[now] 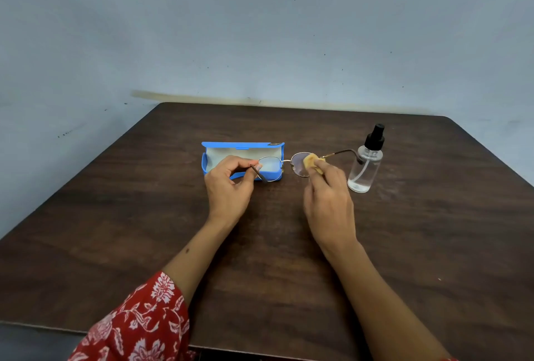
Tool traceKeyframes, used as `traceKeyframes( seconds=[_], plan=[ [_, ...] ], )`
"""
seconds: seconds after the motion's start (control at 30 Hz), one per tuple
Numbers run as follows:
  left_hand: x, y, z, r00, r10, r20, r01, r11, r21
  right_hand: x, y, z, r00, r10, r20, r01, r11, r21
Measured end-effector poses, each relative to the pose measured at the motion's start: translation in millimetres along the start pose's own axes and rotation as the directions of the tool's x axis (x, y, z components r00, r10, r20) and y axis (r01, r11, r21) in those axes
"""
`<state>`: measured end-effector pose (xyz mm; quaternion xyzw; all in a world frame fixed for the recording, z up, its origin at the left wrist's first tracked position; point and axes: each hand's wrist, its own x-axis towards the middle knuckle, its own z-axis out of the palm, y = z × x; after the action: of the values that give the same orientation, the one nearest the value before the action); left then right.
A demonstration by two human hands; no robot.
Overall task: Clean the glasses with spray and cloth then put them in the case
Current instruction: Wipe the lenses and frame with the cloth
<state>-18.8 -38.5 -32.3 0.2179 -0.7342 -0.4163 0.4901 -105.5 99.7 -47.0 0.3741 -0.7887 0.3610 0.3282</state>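
We hold a pair of thin metal-framed glasses (284,161) above the dark wooden table (115,216), just in front of the open blue glasses case (219,145), which lies on the table at centre with its pale lining showing. Our left hand (228,184) pinches the left end of the frame, its fingers (245,164) curled round the dark temple arm. Our right hand (326,196) pinches a small folded yellow cloth (311,161) between its fingertips and presses it against the right lens; the cloth covers part of that lens. The right temple arm sticks out to the right, toward the clear spray bottle (364,168) with its black pump top, which stands upright on the table just to the right of our right hand. A red floral sleeve (138,323) covers our left forearm near the table's near edge.
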Motion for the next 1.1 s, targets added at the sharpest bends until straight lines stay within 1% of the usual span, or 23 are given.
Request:
traceKeyframes(
  seconds=[0.1, 0.13, 0.27, 0.4, 0.43, 0.57, 0.6, 0.73, 0.9, 1.03, 1.1],
  plan=[
    [-0.3, -0.4, -1.1, 1.000, 0.010, 0.004, -0.010, 1.000, 0.000, -2.4, -4.7, 0.3, 0.995, -0.093, 0.039, 0.093, 0.996, 0.017],
    [0.0, -0.7, -1.5, 1.000, 0.013, 0.003, -0.013, 1.000, 0.004, -2.3, -4.8, 0.0, 0.995, -0.088, 0.038, 0.088, 0.996, 0.016],
    [0.0, 0.4, -0.2, 1.000, 0.012, 0.009, -0.012, 1.000, 0.015, -1.0, -1.8, -1.6, 0.999, 0.029, 0.029, -0.028, 0.999, -0.018],
    [0.0, -0.4, -0.6, 1.000, 0.022, 0.009, -0.022, 1.000, 0.012, -3.9, -7.3, -0.6, 0.995, -0.075, 0.071, 0.073, 0.997, 0.026],
    [0.4, -0.9, -1.1, 1.000, 0.022, 0.005, -0.022, 1.000, 0.012, -4.1, -7.9, -0.2, 0.994, -0.077, 0.075, 0.075, 0.997, 0.029],
    [1.2, 0.3, -0.3, 1.000, 0.006, 0.000, -0.006, 1.000, 0.017, -2.7, -3.0, 0.0, 0.999, 0.033, 0.027, -0.034, 0.999, 0.022],
    [1.1, 0.7, -0.1, 1.000, 0.005, 0.003, -0.005, 1.000, 0.019, -2.9, -2.5, -0.6, 0.999, 0.039, 0.030, -0.040, 0.999, 0.021],
    [1.3, -0.4, -0.7, 1.000, 0.012, 0.008, -0.012, 1.000, 0.026, -6.4, -6.6, -0.2, 0.993, -0.057, 0.099, 0.054, 0.998, 0.036],
    [1.3, 0.3, 0.4, 1.000, -0.003, 0.004, 0.003, 1.000, 0.021, -4.5, -4.2, -0.4, 0.997, 0.032, 0.068, -0.032, 0.999, 0.005],
    [1.6, -0.7, -0.8, 1.000, 0.013, -0.004, -0.013, 1.000, 0.024, -6.2, -7.7, -1.4, 0.992, -0.054, 0.112, 0.050, 0.998, 0.031],
    [0.7, -0.2, -0.6, 1.000, 0.015, -0.008, -0.015, 0.999, 0.031, -6.8, -6.7, -1.7, 0.994, -0.021, 0.108, 0.019, 1.000, 0.023]
  ],
)
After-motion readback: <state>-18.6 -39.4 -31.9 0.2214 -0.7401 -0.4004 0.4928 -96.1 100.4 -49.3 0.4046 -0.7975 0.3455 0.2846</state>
